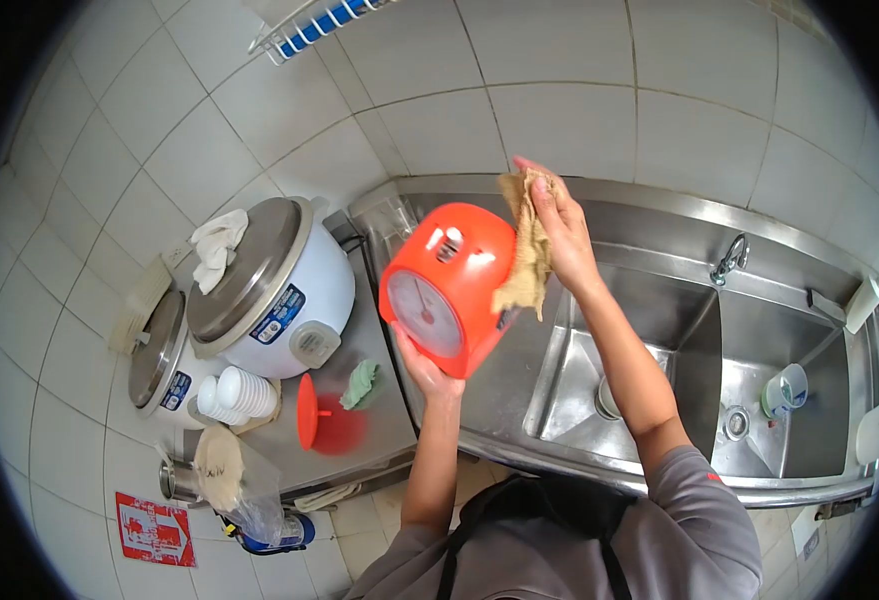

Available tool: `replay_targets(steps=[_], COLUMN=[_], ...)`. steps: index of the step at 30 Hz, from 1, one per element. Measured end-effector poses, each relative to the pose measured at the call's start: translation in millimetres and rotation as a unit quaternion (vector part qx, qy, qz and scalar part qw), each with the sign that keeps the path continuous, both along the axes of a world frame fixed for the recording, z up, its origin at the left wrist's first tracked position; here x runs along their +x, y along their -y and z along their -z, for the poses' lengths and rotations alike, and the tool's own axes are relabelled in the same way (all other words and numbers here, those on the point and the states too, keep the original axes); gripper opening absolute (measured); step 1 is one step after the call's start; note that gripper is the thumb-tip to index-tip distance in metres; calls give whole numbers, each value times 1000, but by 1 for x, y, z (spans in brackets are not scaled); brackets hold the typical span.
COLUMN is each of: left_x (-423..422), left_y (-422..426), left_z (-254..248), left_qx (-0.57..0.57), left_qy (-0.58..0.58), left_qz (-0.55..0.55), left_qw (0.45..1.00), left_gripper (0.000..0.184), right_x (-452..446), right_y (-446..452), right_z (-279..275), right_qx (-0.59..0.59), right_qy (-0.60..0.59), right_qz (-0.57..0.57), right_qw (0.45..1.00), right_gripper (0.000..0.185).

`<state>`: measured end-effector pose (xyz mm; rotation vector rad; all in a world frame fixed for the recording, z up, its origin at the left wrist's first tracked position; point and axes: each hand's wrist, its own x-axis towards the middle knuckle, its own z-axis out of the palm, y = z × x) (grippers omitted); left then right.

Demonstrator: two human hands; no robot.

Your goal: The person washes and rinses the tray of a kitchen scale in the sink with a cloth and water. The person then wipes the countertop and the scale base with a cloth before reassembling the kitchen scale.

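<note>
A red kitchen scale [494, 255] with a round dial is held up, tilted, over the steel counter. My left hand [429, 370] grips it from below, near the dial's lower edge. In my right hand [562, 225] is a tan cloth [526, 250], bunched between thumb and fingers and hanging along the scale's right side. Whether the cloth presses on the scale I cannot tell. A red round plate with a short stem [307, 412] stands on edge on the counter to the left, beside a crumpled green cloth [360, 384].
On the left are a large rice cooker [309, 285] with a white cloth [217, 247] on its lid, a smaller cooker [159, 360] and stacked white cups [244, 393]. To the right lies a double sink [716, 370] with a faucet [730, 260] and a plastic cup [785, 388].
</note>
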<state>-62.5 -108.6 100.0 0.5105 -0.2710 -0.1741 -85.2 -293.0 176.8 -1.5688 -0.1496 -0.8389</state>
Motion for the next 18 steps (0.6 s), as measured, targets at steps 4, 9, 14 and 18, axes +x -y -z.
replay_targets(steps=[4,9,14,18], left_x=[18,47,31,-16], left_y=[-20,-30,-10,36], left_z=[4,23,9,58], left_qx=[50,244,68,86], left_qy=[33,8,-38,48], left_qz=[112,209,296,13], left_qw=[992,947,952,995], left_gripper=[50,49,62,75], right_x=[-16,-52,-34,-38], right_y=[-4,-24,-23,-37], right_z=[27,78,169,159], right_qx=[144,459,605,661], right_qy=[-115,-228,-26,46], right_qz=[-174,-162,-280,-270], right_qw=[967,843,745,698], right_gripper=[57,45,38,40])
